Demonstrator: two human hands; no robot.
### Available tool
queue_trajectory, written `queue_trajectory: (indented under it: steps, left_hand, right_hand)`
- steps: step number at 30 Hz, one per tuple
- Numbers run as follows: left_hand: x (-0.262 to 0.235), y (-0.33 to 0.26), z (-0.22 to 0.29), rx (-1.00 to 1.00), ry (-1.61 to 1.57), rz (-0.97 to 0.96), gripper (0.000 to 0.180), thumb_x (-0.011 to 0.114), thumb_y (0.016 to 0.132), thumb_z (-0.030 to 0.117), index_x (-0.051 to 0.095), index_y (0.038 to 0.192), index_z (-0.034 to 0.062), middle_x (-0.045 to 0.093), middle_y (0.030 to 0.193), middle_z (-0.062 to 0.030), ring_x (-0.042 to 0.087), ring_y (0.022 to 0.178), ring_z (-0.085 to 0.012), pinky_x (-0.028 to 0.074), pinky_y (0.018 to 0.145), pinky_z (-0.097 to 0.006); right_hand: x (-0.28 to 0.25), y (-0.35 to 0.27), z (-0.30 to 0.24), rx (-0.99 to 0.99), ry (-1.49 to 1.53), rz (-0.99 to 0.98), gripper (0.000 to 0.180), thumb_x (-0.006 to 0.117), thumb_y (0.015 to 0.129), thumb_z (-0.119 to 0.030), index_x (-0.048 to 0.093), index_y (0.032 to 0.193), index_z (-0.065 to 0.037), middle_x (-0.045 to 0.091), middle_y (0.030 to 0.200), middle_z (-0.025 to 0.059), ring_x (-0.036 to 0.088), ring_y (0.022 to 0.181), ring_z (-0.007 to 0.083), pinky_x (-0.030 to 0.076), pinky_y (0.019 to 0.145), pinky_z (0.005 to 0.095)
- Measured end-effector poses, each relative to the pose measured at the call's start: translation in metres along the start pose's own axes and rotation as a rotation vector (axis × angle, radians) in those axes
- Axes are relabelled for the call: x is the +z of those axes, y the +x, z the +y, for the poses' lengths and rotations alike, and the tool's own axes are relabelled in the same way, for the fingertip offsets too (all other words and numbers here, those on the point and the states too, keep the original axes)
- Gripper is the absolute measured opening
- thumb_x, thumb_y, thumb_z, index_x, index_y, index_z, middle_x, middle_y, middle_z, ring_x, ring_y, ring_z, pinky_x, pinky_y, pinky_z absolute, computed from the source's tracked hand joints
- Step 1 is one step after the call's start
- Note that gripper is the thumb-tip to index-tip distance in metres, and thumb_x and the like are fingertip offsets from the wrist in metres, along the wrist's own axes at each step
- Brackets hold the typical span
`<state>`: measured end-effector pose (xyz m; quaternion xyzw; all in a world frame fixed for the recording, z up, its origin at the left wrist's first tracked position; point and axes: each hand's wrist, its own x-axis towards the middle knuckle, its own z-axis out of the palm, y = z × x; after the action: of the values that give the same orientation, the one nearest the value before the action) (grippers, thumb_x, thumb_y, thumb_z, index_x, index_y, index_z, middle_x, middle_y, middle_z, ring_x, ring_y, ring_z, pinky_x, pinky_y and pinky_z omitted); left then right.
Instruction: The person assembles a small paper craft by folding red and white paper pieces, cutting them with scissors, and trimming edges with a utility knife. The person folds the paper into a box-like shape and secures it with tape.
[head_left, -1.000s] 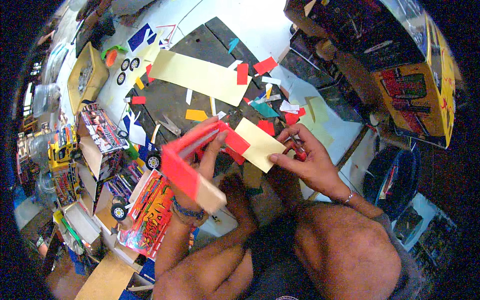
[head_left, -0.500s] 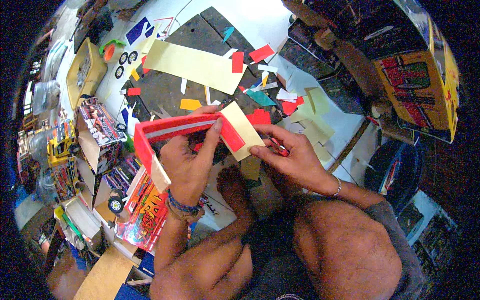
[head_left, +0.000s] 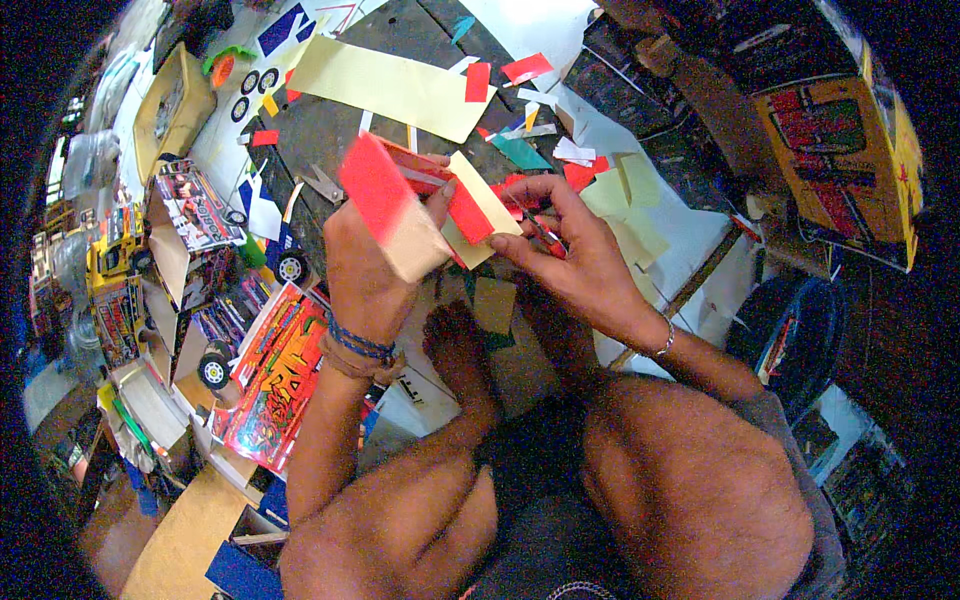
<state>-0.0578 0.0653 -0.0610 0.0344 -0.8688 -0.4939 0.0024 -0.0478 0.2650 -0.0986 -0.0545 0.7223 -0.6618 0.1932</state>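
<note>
My left hand (head_left: pixel 375 265) is closed round a red panelled model part (head_left: pixel 378 190) with a bare tan end, its broad side now tilted up and partly blurred. The left thumb rests by a small cream sheet (head_left: pixel 482 185) with a red strip (head_left: pixel 470 215) on it, which meets the part's far end. My right hand (head_left: pixel 570 240) pinches the sheet's near right edge between thumb and finger. A slim red-and-dark tool (head_left: pixel 545 238) is tucked in the right fingers; its exact kind cannot be made out.
Beyond my hands a dark board (head_left: pixel 385 75) bears a long cream sheet (head_left: pixel 385 85), coloured scraps and scissors (head_left: pixel 322 185). Small black wheels (head_left: pixel 250 82) lie to the left. Painted model truck parts (head_left: pixel 280 385) crowd the left side. A yellow box (head_left: pixel 840 150) stands at right.
The red part has swung round in my left hand, its tan end moving right and toward the cream sheet. Both hands have shifted slightly upward, and the sheet is tilted differently.
</note>
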Motion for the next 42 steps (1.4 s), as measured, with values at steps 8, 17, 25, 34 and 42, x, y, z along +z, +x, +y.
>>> queue_trajectory:
  steps: [8,17,25,34,42]
  left_hand:
    - [-0.007,-0.006,-0.001,0.204,0.184,0.047,0.025,0.076,0.088,0.019,0.073,0.104,0.0009,0.075,0.089,-0.0162,0.075,0.081,-0.028,0.056,0.069,-0.036]
    - [-0.01,0.001,-0.012,0.089,0.214,0.002,0.023,0.077,0.082,0.017,0.072,0.095,-0.0013,0.071,0.084,-0.0186,0.072,0.076,-0.032,0.055,0.068,-0.039]
    - [-0.008,-0.001,-0.016,0.23,0.25,0.023,0.025,0.075,0.083,0.017,0.07,0.1,0.0004,0.072,0.09,-0.016,0.072,0.079,-0.0318,0.056,0.071,-0.04]
    - [-0.007,0.005,-0.006,0.021,0.118,0.003,0.021,0.074,0.09,0.008,0.069,0.109,-0.0004,0.075,0.1,-0.0127,0.074,0.088,-0.0181,0.058,0.076,-0.031]
    - [-0.009,0.012,-0.015,-0.047,0.076,-0.048,0.022,0.075,0.089,0.008,0.07,0.109,0.0,0.074,0.097,-0.009,0.071,0.083,-0.0146,0.056,0.074,-0.028]
  right_hand:
    - [0.001,-0.002,-0.001,0.059,-0.089,0.042,0.04,0.075,0.093,-0.018,0.053,0.123,-0.004,0.063,0.121,0.0053,0.066,0.096,0.0103,0.054,0.082,0.028]
    - [0.008,-0.005,0.002,0.088,-0.105,0.077,0.035,0.075,0.093,-0.016,0.052,0.118,-0.004,0.063,0.109,0.003,0.065,0.09,0.0074,0.053,0.079,0.0245]
    - [0.012,-0.005,0.005,0.116,-0.04,0.106,0.034,0.075,0.093,-0.016,0.052,0.115,-0.006,0.062,0.103,0.0003,0.064,0.089,0.0058,0.052,0.074,0.0234]
    - [0.01,-0.008,0.007,0.087,-0.033,0.143,0.039,0.077,0.091,-0.019,0.054,0.12,-0.007,0.066,0.105,0.0033,0.067,0.088,0.0097,0.053,0.074,0.0258]
    - [0.013,-0.012,0.006,0.049,-0.034,0.144,0.037,0.076,0.091,-0.02,0.055,0.12,-0.009,0.069,0.101,0.0038,0.066,0.081,0.0101,0.052,0.072,0.0273]
